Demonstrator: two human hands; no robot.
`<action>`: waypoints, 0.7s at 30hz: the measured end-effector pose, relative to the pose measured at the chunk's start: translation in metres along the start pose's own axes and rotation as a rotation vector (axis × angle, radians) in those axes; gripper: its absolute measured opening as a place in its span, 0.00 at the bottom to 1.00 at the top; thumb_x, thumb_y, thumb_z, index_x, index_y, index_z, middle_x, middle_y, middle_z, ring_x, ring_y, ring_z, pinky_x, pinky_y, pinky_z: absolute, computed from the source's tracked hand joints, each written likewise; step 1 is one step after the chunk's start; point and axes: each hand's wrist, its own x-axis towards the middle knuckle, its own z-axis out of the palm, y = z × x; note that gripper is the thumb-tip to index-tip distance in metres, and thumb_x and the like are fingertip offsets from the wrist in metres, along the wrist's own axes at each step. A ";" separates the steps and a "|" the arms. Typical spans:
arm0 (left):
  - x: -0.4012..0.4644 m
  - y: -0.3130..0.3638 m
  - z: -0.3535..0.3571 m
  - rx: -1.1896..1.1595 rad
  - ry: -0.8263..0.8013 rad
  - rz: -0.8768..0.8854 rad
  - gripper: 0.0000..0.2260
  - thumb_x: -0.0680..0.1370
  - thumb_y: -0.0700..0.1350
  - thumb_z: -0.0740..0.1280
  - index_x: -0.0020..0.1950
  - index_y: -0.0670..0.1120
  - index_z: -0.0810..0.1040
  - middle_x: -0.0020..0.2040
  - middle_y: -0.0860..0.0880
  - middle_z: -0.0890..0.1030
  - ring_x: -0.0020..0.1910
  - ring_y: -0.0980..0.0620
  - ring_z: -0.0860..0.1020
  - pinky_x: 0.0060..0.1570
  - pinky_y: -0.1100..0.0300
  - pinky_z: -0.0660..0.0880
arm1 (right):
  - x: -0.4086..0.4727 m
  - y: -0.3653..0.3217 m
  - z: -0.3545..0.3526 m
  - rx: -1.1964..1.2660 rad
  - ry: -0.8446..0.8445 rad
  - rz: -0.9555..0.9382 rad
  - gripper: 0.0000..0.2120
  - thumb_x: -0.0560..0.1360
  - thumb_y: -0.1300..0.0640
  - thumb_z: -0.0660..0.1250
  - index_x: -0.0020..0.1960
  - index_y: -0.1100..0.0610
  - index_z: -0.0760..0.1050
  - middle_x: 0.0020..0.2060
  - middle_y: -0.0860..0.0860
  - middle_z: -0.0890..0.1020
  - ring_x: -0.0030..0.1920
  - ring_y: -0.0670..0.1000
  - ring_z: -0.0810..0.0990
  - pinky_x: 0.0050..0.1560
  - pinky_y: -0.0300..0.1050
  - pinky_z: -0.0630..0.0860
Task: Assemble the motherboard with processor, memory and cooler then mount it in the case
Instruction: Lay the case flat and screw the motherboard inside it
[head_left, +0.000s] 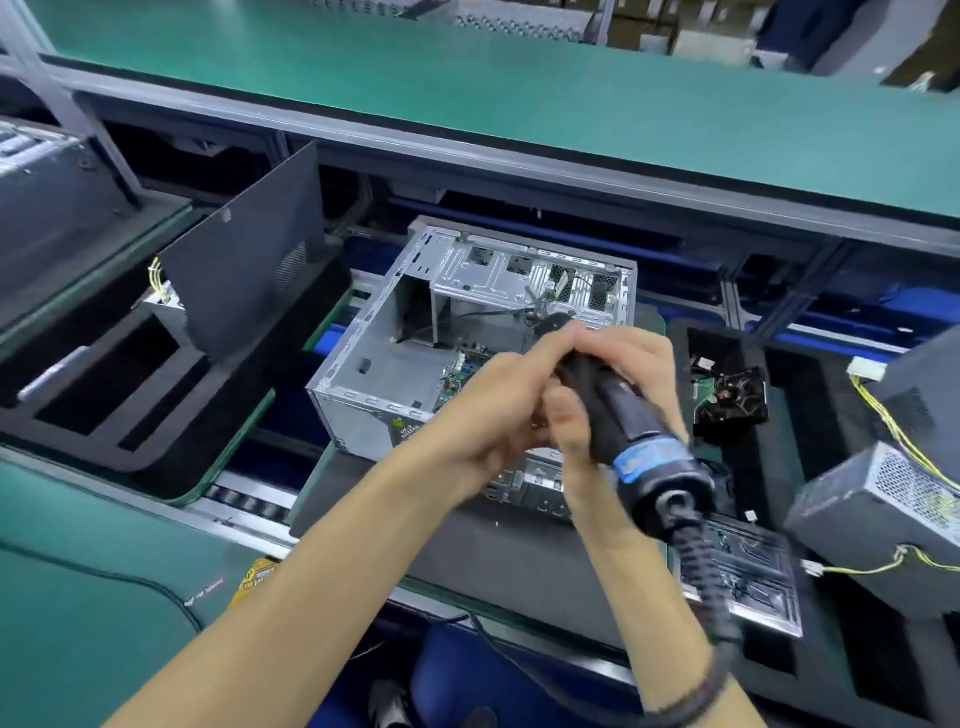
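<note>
Green-matted assembly line, conveyor running between benches. Open metal case lies on its side on a dark foam tray mid-line, motherboard partly visible inside, mostly hidden by hands. Right hand clamped round a black electric screwdriver with blue band, tip pointing down into case, coiled cable trailing off its rear. Left hand curled against the screwdriver's front end, fingers blurred; grip or just touching, can't tell. Black side panel stands left of case. Small fan part just right; power supply with yellow wires further right.
</note>
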 end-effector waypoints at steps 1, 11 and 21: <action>0.000 0.001 -0.002 -0.023 0.010 -0.009 0.18 0.75 0.56 0.69 0.54 0.43 0.81 0.48 0.40 0.76 0.48 0.44 0.75 0.46 0.57 0.77 | -0.004 -0.002 0.002 -0.050 -0.055 -0.007 0.21 0.76 0.48 0.73 0.61 0.63 0.78 0.54 0.62 0.75 0.56 0.60 0.77 0.54 0.54 0.78; -0.009 -0.014 -0.055 0.094 0.333 -0.013 0.24 0.70 0.59 0.63 0.51 0.40 0.82 0.38 0.44 0.82 0.33 0.48 0.77 0.41 0.51 0.73 | -0.041 0.042 0.003 -0.278 -0.593 0.306 0.45 0.73 0.59 0.74 0.79 0.38 0.51 0.66 0.47 0.68 0.65 0.50 0.71 0.67 0.48 0.73; -0.100 -0.056 -0.158 0.384 0.660 0.224 0.07 0.76 0.50 0.64 0.38 0.52 0.72 0.27 0.61 0.77 0.25 0.64 0.74 0.25 0.74 0.66 | -0.088 0.033 0.119 0.057 -0.669 0.602 0.18 0.77 0.64 0.64 0.62 0.47 0.74 0.43 0.46 0.81 0.43 0.49 0.80 0.45 0.42 0.77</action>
